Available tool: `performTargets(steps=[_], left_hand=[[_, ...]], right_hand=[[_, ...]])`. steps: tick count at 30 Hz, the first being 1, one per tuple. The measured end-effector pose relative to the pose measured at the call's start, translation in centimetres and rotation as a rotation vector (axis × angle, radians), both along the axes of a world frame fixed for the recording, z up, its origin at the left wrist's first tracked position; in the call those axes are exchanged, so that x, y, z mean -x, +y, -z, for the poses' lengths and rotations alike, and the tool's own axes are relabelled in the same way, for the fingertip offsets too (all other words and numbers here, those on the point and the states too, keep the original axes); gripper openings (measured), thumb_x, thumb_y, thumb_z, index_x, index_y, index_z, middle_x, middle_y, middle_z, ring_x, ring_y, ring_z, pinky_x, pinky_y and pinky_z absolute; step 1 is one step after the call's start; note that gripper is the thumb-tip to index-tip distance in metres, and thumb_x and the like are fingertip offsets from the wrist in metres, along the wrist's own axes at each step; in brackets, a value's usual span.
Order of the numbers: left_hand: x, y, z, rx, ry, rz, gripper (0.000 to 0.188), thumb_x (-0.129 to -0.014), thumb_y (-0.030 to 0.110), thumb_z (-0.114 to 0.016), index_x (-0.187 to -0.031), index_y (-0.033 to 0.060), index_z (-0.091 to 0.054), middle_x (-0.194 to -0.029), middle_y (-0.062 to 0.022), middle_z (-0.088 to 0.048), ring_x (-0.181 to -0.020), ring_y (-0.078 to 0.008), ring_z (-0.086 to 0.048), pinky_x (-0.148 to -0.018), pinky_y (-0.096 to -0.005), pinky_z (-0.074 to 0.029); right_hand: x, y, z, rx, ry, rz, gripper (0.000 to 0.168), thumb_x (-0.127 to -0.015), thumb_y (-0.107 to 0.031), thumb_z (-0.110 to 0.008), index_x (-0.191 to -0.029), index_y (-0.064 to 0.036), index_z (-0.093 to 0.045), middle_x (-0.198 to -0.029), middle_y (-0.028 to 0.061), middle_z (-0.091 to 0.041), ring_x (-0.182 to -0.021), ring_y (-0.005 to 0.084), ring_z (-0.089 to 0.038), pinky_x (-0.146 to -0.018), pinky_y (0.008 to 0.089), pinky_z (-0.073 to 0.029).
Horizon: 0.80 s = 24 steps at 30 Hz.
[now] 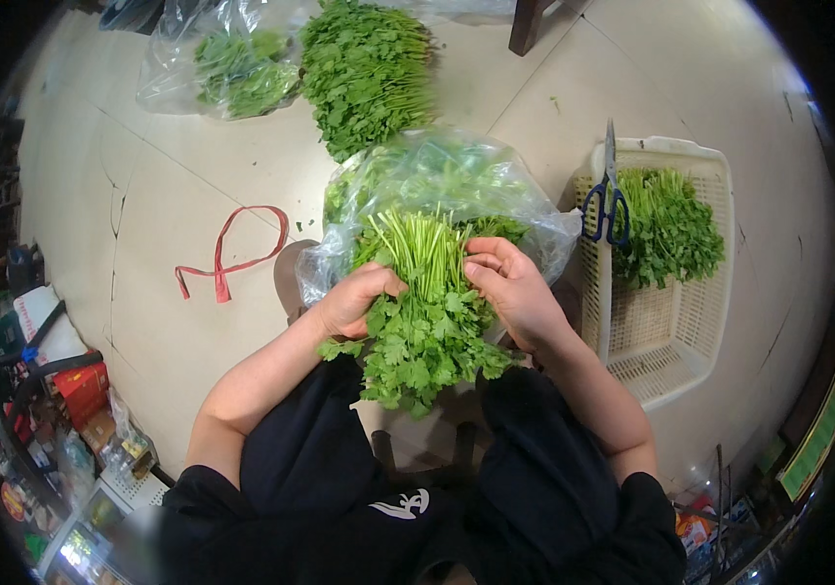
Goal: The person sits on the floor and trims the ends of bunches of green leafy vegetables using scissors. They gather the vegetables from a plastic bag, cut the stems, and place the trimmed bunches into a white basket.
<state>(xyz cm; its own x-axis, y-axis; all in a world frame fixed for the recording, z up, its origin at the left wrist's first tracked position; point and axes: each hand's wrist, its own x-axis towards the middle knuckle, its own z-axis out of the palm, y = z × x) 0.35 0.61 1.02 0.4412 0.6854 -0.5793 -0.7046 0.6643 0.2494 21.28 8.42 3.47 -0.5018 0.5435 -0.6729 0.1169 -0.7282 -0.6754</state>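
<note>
A bunch of leafy green herbs, cilantro by its look, lies between my hands with its cut stems pointing away from me. My left hand grips the bunch on its left side, thumb across the stems. On the right, my right hand has its fingers bent at the edge of the stems; whether it pinches any is unclear. Just beyond, a clear plastic bag covers more of the same greens. A white plastic basket at the right holds another bunch, and scissors with dark blue handles rest on its left rim.
A large pile of herbs lies on the tiled floor beyond the bag, beside another clear bag of greens. A red strap lies at the left. A dark furniture leg stands at the top; mixed goods line the left edge.
</note>
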Motion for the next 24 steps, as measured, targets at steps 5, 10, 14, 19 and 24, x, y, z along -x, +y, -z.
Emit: performTargets(steps=[5, 10, 14, 19, 24], left_hand=[[-0.5, 0.1, -0.3, -0.013, -0.001, -0.009, 0.054, -0.079, 0.0, -0.044, -0.132, -0.0071, -0.043, -0.119, -0.0163, -0.059, -0.101, -0.0222, -0.064, -0.088, -0.0359, -0.055], [-0.6, -0.2, 0.7, 0.047, -0.031, 0.005, 0.043, -0.08, 0.001, -0.046, -0.121, -0.0075, -0.053, -0.107, -0.0164, -0.064, -0.09, -0.0212, -0.067, -0.08, -0.0339, -0.057], [-0.6, -0.4, 1.3, 0.075, 0.013, 0.034, 0.023, -0.085, 0.006, -0.051, -0.101, -0.0057, -0.063, -0.093, -0.011, -0.066, -0.079, -0.0182, -0.067, -0.074, -0.0308, -0.057], [-1.5, -0.3, 0.3, 0.081, 0.211, 0.178, 0.022, -0.089, 0.013, -0.054, -0.101, -0.0029, -0.063, -0.091, -0.0065, -0.066, -0.078, -0.0145, -0.065, -0.069, -0.029, -0.054], [-3.0, -0.2, -1.0, -0.475, 0.882, 0.588, 0.026, -0.092, 0.018, -0.054, -0.094, -0.0049, -0.065, -0.08, -0.011, -0.066, -0.079, -0.0168, -0.064, -0.078, -0.0341, -0.05]], right_hand=[[0.1, -1.2, 2.0, 0.033, 0.043, 0.081, 0.03, -0.095, -0.01, -0.057, -0.121, 0.004, -0.055, -0.109, 0.0041, -0.061, -0.1, 0.0104, -0.053, -0.089, 0.0249, -0.042], [0.2, -1.6, 2.1, 0.012, -0.011, 0.055, 0.037, -0.1, -0.016, -0.051, -0.127, 0.007, -0.052, -0.111, 0.0015, -0.06, -0.101, 0.0084, -0.051, -0.091, 0.0237, -0.04], [1.0, -1.9, 0.6, 0.074, -0.024, 0.138, 0.04, -0.103, -0.025, -0.044, -0.128, 0.005, -0.053, -0.116, 0.0021, -0.059, -0.105, 0.0085, -0.051, -0.094, 0.0253, -0.04], [1.4, -1.0, -1.6, 0.36, 0.141, 0.261, 0.048, -0.102, -0.034, -0.048, -0.133, 0.002, -0.047, -0.124, 0.0069, -0.056, -0.115, 0.0133, -0.05, -0.102, 0.0293, -0.038], [0.7, -2.5, 0.8, -0.06, 0.189, -0.014, 0.068, -0.09, -0.033, -0.069, -0.138, 0.001, -0.035, -0.124, 0.0107, -0.055, -0.115, 0.016, -0.05, -0.101, 0.0319, -0.04]])
